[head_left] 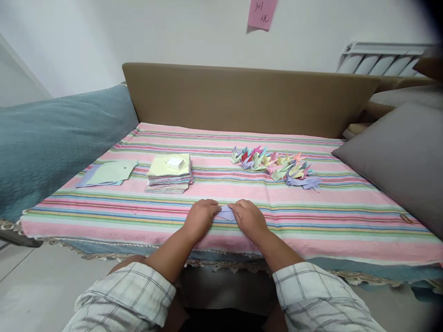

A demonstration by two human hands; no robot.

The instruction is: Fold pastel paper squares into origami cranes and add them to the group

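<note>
A small folded piece of lavender paper [226,213] lies on the striped cloth [145,221] near its front edge. My left hand [201,218] grips its left end, fingers closed. At the other end, my right hand [249,219] pinches the paper's upper right corner. Beyond my hands to the right stand rows of folded paper cranes [277,166] in many colours. To the left is a tall stack of square paper [169,177], with a white block like an eraser [175,163] on top.
Loose green and lavender sheets [112,173] lie at the far left. A blue-green cushioned armrest [62,138] and a grey pillow [401,161] flank the cloth. A brown backrest [242,99] rises behind. A small brown object [406,218] rests at the right.
</note>
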